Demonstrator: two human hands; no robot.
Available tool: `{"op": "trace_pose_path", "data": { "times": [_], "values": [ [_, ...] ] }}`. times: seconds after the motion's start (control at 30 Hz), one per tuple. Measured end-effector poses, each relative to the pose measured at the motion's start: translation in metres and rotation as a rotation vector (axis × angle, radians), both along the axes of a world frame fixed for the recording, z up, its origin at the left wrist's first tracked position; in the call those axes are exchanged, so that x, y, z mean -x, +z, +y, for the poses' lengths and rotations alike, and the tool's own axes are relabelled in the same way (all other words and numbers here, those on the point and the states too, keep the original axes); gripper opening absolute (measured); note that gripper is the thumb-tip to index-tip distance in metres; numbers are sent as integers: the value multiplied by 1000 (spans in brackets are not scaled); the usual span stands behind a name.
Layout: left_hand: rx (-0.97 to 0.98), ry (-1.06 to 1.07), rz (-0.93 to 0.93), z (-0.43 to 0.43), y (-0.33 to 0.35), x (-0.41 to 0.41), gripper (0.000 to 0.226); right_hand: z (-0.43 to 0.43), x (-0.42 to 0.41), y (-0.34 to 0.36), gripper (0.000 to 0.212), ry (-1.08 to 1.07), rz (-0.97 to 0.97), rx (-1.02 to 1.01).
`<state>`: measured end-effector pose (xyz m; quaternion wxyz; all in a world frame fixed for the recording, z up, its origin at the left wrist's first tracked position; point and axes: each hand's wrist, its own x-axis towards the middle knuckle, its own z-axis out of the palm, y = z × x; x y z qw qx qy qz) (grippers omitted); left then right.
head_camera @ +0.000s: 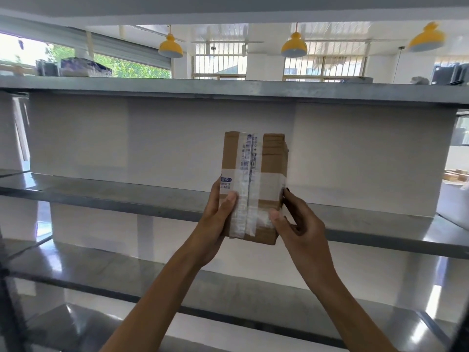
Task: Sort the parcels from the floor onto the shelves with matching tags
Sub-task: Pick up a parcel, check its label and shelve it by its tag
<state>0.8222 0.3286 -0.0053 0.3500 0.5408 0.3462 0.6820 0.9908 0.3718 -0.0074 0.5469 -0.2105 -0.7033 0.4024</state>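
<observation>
A brown cardboard parcel point(255, 184), crossed with clear and white printed tape, is held up in front of the grey metal shelf unit. My left hand point(218, 217) grips its lower left side, thumb on the taped face. My right hand point(297, 219) grips its lower right edge, thumb on the front and fingers round the side. The parcel hangs at the level of the middle shelf point(101, 196), its bottom below that shelf's front lip. No tag shows on the shelves.
The top shelf point(177, 87) carries wrapped bundles point(85, 67) at the far left. Two lower shelves point(114, 273) run below. White panels back the shelves. Yellow lamps point(294, 47) hang behind. Cardboard boxes point(454, 175) lie at the far right.
</observation>
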Motion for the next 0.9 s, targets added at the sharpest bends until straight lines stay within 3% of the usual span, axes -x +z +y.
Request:
{"op": "trace_pose_path", "data": {
  "times": [0.1,0.3,0.43,0.6,0.73,0.9],
  "values": [
    [-23,8,-14,3,-7,2,52,0,0,4,51,-32,13,-38],
    [8,69,-35,4,-11,12,41,-4,0,11,43,29,-11,-8],
    [53,121,23,9,-21,17,84,-12,0,16,44,42,-9,-22],
    [137,125,-27,16,-20,20,98,-14,-3,19,40,35,-40,-46],
    [134,173,30,16,-20,18,77,-11,-3,13,42,-71,8,-87],
    [145,259,-4,13,-8,3,81,-11,1,-2,50,-312,-42,-431]
  ]
}}
